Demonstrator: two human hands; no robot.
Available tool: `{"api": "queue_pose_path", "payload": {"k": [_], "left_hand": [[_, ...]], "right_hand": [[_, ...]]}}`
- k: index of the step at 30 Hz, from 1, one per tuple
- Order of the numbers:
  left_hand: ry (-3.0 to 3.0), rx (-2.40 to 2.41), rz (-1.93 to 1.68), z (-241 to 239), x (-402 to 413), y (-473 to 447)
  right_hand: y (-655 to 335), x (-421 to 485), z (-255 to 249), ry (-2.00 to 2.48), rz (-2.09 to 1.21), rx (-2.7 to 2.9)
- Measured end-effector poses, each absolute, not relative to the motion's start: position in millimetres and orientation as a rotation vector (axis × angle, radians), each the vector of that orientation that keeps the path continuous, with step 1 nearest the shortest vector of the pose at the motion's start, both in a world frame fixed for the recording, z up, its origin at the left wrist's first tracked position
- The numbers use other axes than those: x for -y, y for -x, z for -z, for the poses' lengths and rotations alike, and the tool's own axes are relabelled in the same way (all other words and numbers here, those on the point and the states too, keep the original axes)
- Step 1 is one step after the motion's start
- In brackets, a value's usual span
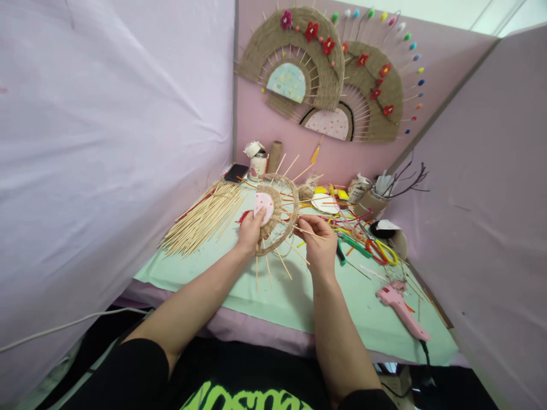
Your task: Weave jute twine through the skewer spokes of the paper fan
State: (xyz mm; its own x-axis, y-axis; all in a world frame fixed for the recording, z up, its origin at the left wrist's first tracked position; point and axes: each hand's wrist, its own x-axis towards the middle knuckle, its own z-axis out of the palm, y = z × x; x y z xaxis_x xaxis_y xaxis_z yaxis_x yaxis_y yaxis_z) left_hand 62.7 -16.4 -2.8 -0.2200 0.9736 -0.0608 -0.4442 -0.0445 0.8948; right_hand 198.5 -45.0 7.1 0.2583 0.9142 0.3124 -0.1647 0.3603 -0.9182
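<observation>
Desk (367,307), covered in smooth pale-green cloth, before you.
Two wall fans on the pink panel: left wall fan (329,77) and right wall fan (391,99), broad half-rings of brown fibre, each with red flowers and a patterned half-round centre.
Woven piece (277,213), held above your desk: pink-dotted half-disc, tightly woven tan band, openwork outer ring, pale spokes fanning outward.
Stick bundle (205,219), slim straw-coloured rods, spread at your left.
Glue gun (401,310), glossy pink, lying at your right.
Scissors (382,252), looped orange and yellow handles, beyond the glue gun.
Twine ball (305,192), rough and rounded, behind the woven piece.

Grip, left hand (250,230): closed on the woven piece — thumb flat over the half-disc.
Grip, right hand (318,239): narrow, thumb and forefinger pinched at the outer ring — whether on spoke or strand, you cannot tell.

Containers: brown cylinder (371,204), holding dark twigs and white strips; patterned jar (257,165), pale, contents hidden from you.
</observation>
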Motion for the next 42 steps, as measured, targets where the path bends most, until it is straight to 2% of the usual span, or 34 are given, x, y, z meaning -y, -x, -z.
{"api": "queue_pose_path", "payload": {"k": [26,42], "left_hand": [[-0.765,-1.040,-1.532,3.7,16.0,-62.2],[-0.873,-1.020,-1.434,8.4,6.9,-51.0]], "right_hand": [[-197.0,46.7,-7.5,0.910,-0.869,1.024],[-214.2,42.1,-15.5,0.952,-1.329,0.991]]}}
